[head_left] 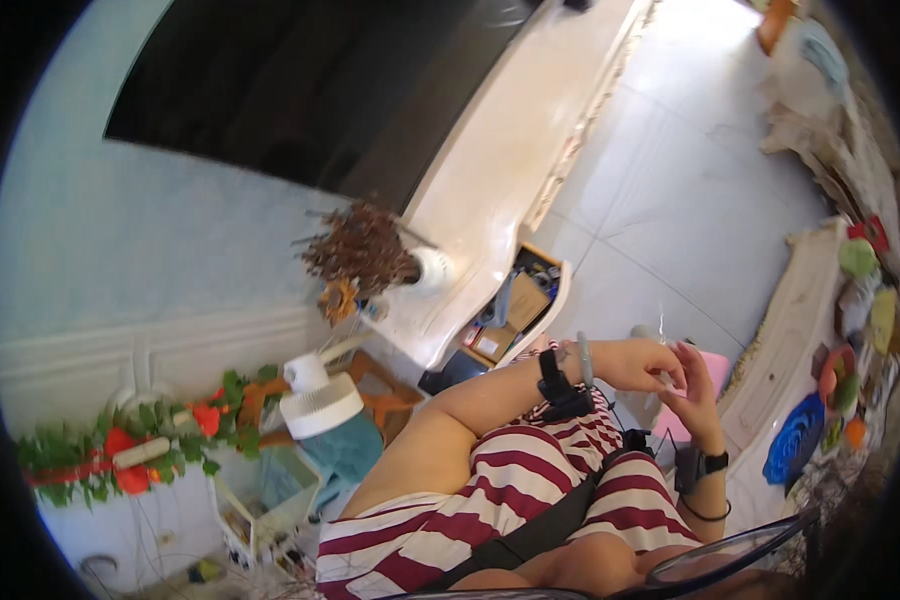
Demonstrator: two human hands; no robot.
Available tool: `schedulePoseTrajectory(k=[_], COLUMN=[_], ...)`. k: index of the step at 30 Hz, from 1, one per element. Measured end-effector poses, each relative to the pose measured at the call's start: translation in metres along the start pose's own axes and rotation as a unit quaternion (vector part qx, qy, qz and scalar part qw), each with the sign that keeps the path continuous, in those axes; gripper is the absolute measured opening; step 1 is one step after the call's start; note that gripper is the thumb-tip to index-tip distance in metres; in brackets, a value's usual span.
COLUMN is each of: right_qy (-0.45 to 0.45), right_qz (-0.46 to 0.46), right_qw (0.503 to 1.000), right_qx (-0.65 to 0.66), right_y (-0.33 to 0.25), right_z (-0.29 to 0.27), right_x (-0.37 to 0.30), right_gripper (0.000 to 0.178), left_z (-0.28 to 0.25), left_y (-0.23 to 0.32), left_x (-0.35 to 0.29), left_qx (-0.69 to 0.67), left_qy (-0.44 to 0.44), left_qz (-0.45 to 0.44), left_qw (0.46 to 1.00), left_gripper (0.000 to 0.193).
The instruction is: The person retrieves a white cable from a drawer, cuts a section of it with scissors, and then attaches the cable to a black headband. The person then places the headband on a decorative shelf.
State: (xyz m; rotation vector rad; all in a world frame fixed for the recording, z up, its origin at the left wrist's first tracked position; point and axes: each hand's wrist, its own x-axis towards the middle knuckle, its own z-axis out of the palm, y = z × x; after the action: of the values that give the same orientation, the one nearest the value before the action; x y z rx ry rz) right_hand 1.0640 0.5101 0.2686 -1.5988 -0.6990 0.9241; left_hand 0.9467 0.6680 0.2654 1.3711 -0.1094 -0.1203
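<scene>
My left hand (642, 366) and my right hand (700, 400) meet in front of my lap, fingers bent and fingertips close together. Both look pinched around something small and pale between them, too small to name. A pale green bangle (585, 360) and a black strapped device (562, 388) are on my left wrist. Another black strapped device (698, 466) sits on my right wrist. Behind my right hand shows a pink object (713, 372), partly hidden. Close to my left forearm, a drawer (560, 312) stands pulled out, with cardboard boxes (526, 303) and small items inside.
A long cream cabinet (490, 150) carries a white vase (432, 268) of dried flowers below a large dark screen (310, 90). To the left stand a white-and-teal appliance (320, 405) and leafy garland (100, 460). On the right, a cream table (785, 340) holds a blue dish (796, 440).
</scene>
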Motion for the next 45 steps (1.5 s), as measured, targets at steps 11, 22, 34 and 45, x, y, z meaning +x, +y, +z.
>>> schedulePoseTrajectory(k=[11, 22, 34, 45], right_qy=[0.064, 0.165, 0.560, 0.924], right_qz=[0.062, -0.029, -0.336, 0.072], right_qw=[0.985, 0.980, 0.704, 0.337], right_qx=[0.151, 0.106, 0.278, -0.163], right_y=[-0.075, -0.106, -0.080, 0.002], right_z=[-0.043, 0.017, 0.053, 0.060], right_x=[-0.018, -0.083, -0.295, -0.513], right_gripper=[0.017, 0.009, 0.034, 0.019], left_z=[-0.093, -0.143, -0.115, -0.010], left_y=[0.133, 0.148, 0.179, 0.160], left_x=[-0.026, -0.011, 0.046, 0.071], left_qx=[0.141, 0.177, 0.265, 0.179], left_qy=[0.095, 0.255, 0.083, -0.275], left_qz=[-0.094, 0.071, -0.070, -0.107], left_qw=[0.981, 0.948, 0.958, 0.939], left_gripper=[0.024, 0.012, 0.019, 0.018])
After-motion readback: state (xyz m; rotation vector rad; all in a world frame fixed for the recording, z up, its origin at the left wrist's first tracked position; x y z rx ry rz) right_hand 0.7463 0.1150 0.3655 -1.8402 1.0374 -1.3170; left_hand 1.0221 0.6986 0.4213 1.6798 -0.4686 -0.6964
